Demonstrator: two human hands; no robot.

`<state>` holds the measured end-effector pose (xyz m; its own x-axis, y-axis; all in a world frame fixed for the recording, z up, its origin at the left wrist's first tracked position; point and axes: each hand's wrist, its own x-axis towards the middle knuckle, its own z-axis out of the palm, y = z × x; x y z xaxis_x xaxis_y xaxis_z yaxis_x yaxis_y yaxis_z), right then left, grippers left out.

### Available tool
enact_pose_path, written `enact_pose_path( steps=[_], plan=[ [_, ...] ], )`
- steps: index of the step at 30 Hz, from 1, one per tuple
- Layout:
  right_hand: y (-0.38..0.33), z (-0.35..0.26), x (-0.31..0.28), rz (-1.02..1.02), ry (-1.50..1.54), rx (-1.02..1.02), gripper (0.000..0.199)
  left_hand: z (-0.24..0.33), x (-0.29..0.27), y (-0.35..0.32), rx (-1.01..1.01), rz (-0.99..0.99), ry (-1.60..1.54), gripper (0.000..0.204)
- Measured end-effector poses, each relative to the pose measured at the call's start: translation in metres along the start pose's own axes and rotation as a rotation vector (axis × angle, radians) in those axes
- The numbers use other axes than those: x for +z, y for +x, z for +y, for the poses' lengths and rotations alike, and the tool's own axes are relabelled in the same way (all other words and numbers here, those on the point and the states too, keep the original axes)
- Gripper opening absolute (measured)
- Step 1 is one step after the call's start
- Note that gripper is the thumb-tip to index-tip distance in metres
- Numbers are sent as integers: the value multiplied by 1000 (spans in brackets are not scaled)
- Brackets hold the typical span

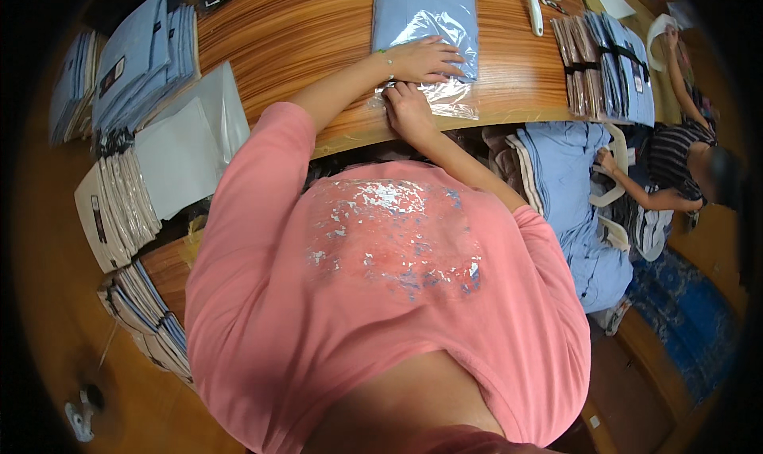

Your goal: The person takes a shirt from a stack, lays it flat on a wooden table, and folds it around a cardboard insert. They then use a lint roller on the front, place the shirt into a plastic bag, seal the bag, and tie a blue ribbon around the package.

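Observation:
A folded light-blue shirt (413, 9) lies in a clear plastic bag (453, 103) at the far middle of the wooden table. My left hand (425, 59) rests flat across the lower part of the bagged shirt, its fingers stretched out to the right. Just nearer to me, my right hand (409, 108) has its fingers curled at the bag's left lower edge, close below the left hand. The fingertips seem to pinch the loose plastic there, though they are partly hidden. Crinkled film spreads to the right of both hands, up to the table's near edge.
Stacks of folded blue shirts (135, 65) and bagged beige garments (119, 208) flank the left, beside clear bags with pale sheets (179, 152). Bundled shirts (616, 65) and a white-handled tool (534, 9) lie right. Blue garments (568, 192) hang below; a co-worker (675, 164) is beyond.

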<state>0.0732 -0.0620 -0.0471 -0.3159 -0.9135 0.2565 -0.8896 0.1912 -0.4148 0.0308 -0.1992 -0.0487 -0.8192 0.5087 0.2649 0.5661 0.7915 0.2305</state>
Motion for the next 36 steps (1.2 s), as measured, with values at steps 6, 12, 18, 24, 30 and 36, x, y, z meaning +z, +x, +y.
enact_pose_path(
  steps=[6,12,18,24,30,36],
  plan=[
    [-1,-15,-7,-20,20,148,17,6,21,-4,39,63,72,42],
    [5,-11,1,63,81,78,10,-7,23,-8,44,71,147,43],
    [5,-7,6,15,33,-20,13,-3,17,-7,35,159,44,38],
    [10,-9,-12,-11,120,-148,20,-4,11,-9,21,113,74,40],
    [-12,-10,-35,-119,131,-278,19,-3,9,-2,45,38,98,46],
    [-29,4,-52,-122,111,-247,25,-2,5,-10,-42,18,102,48]
  ],
)
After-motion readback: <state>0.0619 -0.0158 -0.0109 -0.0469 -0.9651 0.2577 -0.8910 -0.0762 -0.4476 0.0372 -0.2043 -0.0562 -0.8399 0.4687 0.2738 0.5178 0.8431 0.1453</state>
